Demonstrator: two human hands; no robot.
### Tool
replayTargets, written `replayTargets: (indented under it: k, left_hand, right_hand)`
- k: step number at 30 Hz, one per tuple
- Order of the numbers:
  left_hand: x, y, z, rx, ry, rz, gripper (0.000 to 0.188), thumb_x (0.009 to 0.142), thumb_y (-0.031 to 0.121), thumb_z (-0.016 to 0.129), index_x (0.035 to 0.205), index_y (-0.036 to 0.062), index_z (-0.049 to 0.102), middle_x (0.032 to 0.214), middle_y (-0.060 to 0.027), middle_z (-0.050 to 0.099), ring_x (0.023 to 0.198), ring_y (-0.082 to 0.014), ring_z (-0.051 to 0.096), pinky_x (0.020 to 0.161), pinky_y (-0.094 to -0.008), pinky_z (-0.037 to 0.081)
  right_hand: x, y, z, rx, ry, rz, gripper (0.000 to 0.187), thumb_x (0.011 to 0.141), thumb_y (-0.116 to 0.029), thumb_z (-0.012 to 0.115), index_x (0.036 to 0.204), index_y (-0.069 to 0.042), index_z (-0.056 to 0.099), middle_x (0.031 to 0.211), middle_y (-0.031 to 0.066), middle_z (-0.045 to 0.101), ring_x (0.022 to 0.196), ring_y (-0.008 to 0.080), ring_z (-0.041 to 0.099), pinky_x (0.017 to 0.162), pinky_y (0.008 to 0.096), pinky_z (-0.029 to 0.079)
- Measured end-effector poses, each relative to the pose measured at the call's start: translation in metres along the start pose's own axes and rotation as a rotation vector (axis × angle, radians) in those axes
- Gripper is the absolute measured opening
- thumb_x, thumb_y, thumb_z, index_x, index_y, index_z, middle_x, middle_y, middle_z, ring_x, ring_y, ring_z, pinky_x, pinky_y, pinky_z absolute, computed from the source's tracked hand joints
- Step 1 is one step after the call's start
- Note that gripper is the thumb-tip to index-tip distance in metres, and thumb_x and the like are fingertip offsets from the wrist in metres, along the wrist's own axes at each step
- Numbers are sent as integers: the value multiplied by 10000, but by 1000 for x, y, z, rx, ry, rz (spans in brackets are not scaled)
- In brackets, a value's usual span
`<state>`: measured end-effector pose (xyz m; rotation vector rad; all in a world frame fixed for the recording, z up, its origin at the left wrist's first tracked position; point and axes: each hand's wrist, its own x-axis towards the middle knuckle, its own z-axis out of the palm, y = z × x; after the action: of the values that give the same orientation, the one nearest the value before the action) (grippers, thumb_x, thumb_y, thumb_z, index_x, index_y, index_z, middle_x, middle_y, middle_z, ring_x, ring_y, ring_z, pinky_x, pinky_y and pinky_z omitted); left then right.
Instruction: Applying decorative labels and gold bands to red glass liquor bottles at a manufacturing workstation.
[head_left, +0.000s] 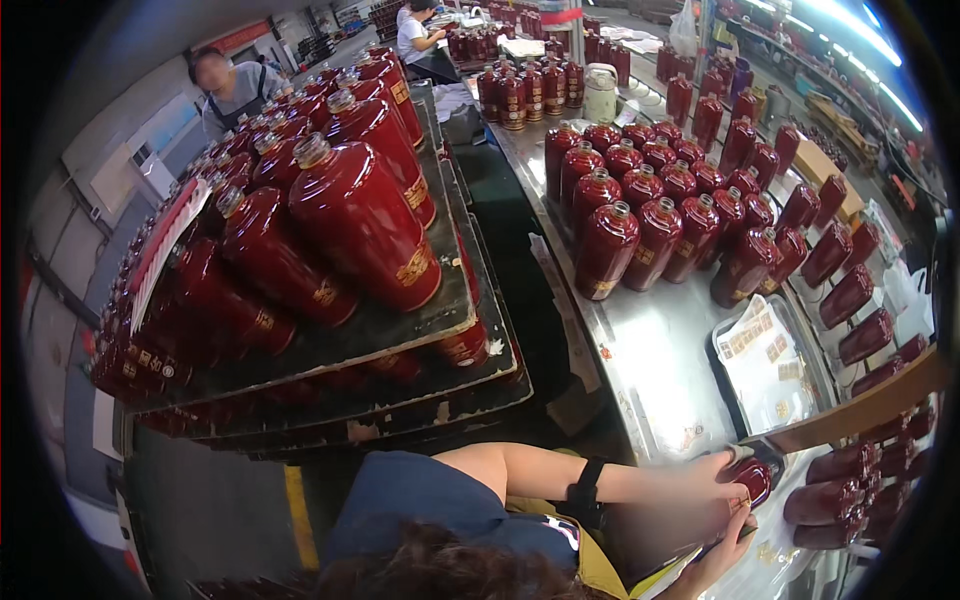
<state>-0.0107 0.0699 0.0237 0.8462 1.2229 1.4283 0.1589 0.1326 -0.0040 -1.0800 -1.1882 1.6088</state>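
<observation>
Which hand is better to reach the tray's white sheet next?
Probably the left hand: it looks nearer the white sheet than the right hand. Both are at a red bottle.

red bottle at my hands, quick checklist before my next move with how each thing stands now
1. Left hand at the red bottle: ok.
2. Right hand close by the same bottle: ok.
3. Firm grip: cannot tell, blur and the hands hide the contact.
4. Printed paper sheet lying in the tray: ok.
5. Front bottles on the metal table standing upright: ok.
6. Front of the bottle at the hands unmarked: cannot tell, mostly hidden.
</observation>
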Motion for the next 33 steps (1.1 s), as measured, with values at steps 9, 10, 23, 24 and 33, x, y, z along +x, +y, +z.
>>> replayTargets:
  k: [9, 10, 23, 24, 33]
  left_hand:
    - [0, -3, 1, 38, 19, -43, 619, 967, 406, 694, 1311, -79, 522, 1245, -205, 633, 1152, -250, 616, 992, -356, 482]
    - [-1, 1, 0, 32, 16, -40, 620, 968, 405, 694, 1309, -83, 521, 1244, -208, 632, 1150, -251, 617, 993, -356, 482]
    - [7, -14, 1, 55, 15, -46, 635, 970, 409, 695, 1297, -108, 522, 1203, -213, 634, 1113, -256, 622, 977, -354, 486]
    - [8, -19, 1, 54, 14, -45, 635, 970, 409, 695, 1297, -108, 522, 1203, -213, 634, 1113, -256, 622, 977, -354, 486]
    - [3, -4, 2, 39, 40, -46, 669, 955, 435, 706, 1319, -94, 517, 1225, -204, 630, 1129, -241, 615, 988, -354, 484]
  right_hand:
    - [-2, -6, 0, -33, 14, 44, 216, 1041, -268, 636, 953, -94, 545, 866, -18, 569, 737, 43, 502, 634, 217, 414]
    - [1, -4, -4, -28, -11, 40, 213, 1041, -267, 637, 956, -95, 544, 864, -20, 569, 736, 43, 500, 633, 216, 410]
    - [-8, -14, 9, -67, 8, 20, 212, 1047, -263, 630, 984, -82, 541, 946, 9, 591, 849, 94, 556, 758, 255, 470]
    - [-8, -14, 9, -68, 9, 19, 212, 1047, -263, 630, 984, -82, 541, 946, 9, 591, 849, 94, 556, 758, 255, 470]
    - [-5, -10, 6, -101, -13, -17, 209, 1056, -248, 607, 978, -69, 532, 945, 11, 573, 856, 91, 547, 768, 252, 467]
